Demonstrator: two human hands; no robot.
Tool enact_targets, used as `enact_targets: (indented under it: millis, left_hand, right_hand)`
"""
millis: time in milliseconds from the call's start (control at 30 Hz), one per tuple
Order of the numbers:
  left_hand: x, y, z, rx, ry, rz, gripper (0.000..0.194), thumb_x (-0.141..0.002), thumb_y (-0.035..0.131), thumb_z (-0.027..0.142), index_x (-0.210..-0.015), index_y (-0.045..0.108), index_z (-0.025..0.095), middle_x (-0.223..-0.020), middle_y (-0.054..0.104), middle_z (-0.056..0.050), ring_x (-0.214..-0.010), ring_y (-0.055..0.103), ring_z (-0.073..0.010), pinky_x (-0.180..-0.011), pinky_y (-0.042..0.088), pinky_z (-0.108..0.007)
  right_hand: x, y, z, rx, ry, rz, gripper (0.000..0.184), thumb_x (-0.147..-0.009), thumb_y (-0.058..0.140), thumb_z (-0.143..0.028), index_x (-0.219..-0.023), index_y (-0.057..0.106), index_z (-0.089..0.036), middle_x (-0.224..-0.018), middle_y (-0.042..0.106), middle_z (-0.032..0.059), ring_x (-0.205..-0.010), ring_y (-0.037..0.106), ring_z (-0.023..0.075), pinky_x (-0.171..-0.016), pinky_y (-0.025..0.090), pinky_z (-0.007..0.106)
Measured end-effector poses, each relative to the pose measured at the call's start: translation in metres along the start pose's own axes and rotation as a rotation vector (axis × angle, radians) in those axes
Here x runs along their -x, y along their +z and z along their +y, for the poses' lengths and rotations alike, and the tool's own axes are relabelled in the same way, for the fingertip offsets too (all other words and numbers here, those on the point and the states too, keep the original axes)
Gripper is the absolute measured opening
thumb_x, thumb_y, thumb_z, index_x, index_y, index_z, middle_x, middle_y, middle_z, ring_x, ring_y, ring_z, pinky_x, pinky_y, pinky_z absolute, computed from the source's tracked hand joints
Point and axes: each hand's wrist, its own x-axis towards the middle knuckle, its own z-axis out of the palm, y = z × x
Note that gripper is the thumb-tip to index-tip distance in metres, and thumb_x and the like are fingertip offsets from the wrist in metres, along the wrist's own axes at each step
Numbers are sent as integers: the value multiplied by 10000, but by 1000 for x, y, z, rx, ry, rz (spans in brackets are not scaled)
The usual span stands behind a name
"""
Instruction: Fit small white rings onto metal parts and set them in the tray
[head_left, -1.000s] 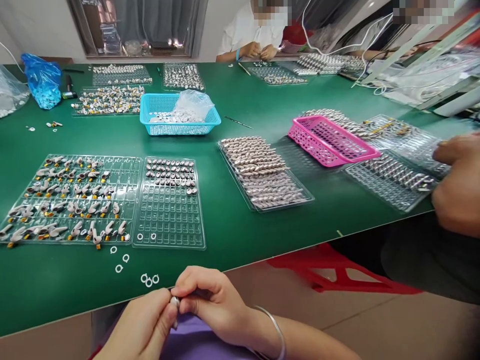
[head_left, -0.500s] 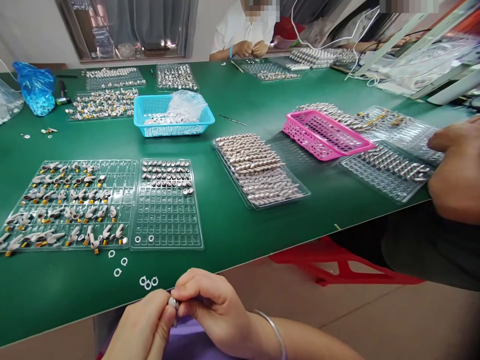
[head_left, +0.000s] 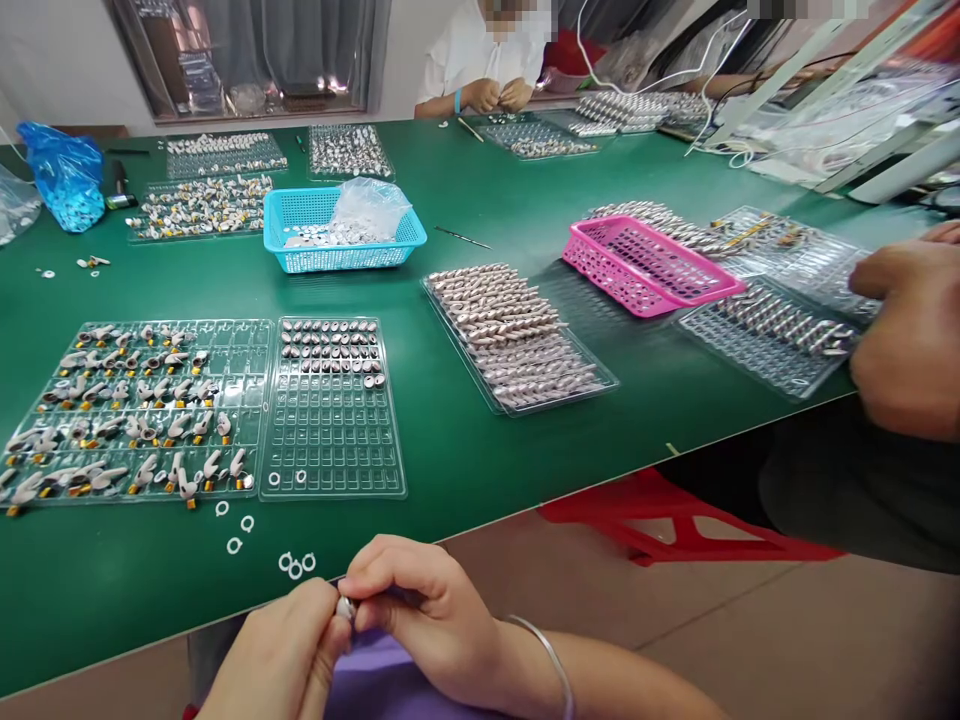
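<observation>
A small white and dark earbud part (head_left: 346, 606) is pinched between my two hands just off the table's front edge. Its thumb and fingers bent, my left hand (head_left: 289, 645) closes on it from the left; most of the part is hidden there. My right hand (head_left: 424, 615), with a silvery bangle at the wrist, grips its other side with thumb and fingertip. Several white rings (head_left: 295, 568) lie on the green table beyond my hands. Farther left, a clear tray (head_left: 225, 335) carries earbud pieces with yellow tabs, and an adjoining tray (head_left: 337, 440) holds rows of small dark-and-white caps.
A blue basket (head_left: 345, 259) with a plastic bag stands mid-table. Right of it are a stacked tray of white pieces (head_left: 514, 335) and a pink basket (head_left: 637, 290). Another person's hand (head_left: 911, 340) is at the right; a person in white (head_left: 480, 60) sits opposite.
My hands keep their pinch on the earbud part, with only a slight shift of the fingers. The whole view has moved a little; the things on the table stay in place.
</observation>
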Motion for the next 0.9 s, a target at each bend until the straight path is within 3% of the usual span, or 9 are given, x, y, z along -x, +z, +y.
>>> enact_targets:
  millis: [233,500,733,833,900]
  left_hand:
    - [3,5,-7,-9,69,64,280,-1002,287,280,-731,345,245,-607,480,41,-485,425,-119,-459,331,-211]
    - [1,1,1,-160,90,110,259,-979,311,212,-725,353,244,-608,528,30,-486,492,-120,-468,375,-204]
    - [2,6,-7,-20,144,138,270,-999,312,245,-731,344,244,-612,508,51,-488,466,-104,-434,341,-183]
    - [2,7,-5,-26,144,137,251,-998,318,237,-751,363,244,-621,511,54,-494,475,-101,-447,358,-176]
    - [2,8,-2,-85,167,202,246,-992,316,216,-753,366,245,-608,506,54,-484,481,-103,-441,359,-177]
  right_hand:
    - [-2,-1,-3,43,-86,-15,102,-881,632,-183,-930,721,-177,-760,686,60,-696,656,134,-632,550,229]
    - [-4,-3,-6,132,-115,-36,119,-897,598,-164,-933,712,-164,-757,689,63,-693,658,134,-633,560,229]
    - [-2,-5,-5,189,-290,-71,201,-926,510,-83,-1038,659,-157,-850,666,76,-702,667,108,-648,582,197]
    - [-2,-4,-6,199,-295,-66,191,-917,521,-74,-1023,654,-159,-834,663,68,-692,667,107,-650,585,193]
    - [-3,-4,-7,193,-288,-65,193,-908,521,-61,-1013,652,-158,-842,659,70,-691,668,106,-644,587,190]
